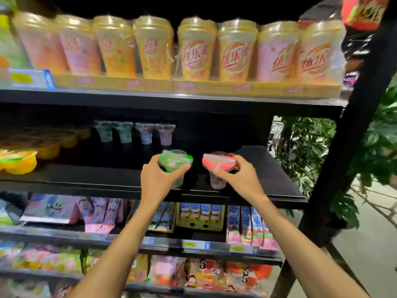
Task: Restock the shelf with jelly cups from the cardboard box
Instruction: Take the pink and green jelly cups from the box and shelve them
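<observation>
My left hand (pixel 160 179) grips a jelly cup with a green lid (pixel 175 160) just over the front of the black middle shelf (pixel 107 175). My right hand (pixel 238 174) grips a jelly cup with a red lid (pixel 218 162) beside it, a little to the right. Both cups are upright and held near their rims. Several small jelly cups (pixel 134 133) stand in a row at the back of the same shelf. The cardboard box is out of view.
Yellow jelly tubs (pixel 18 161) fill the shelf's left end. Tall milk-tea cups (pixel 196 50) line the shelf above. Snack boxes and packets (pixel 200 215) sit on the lower shelves. A black upright post (pixel 352 134) and a leafy plant (pixel 305 147) stand at the right.
</observation>
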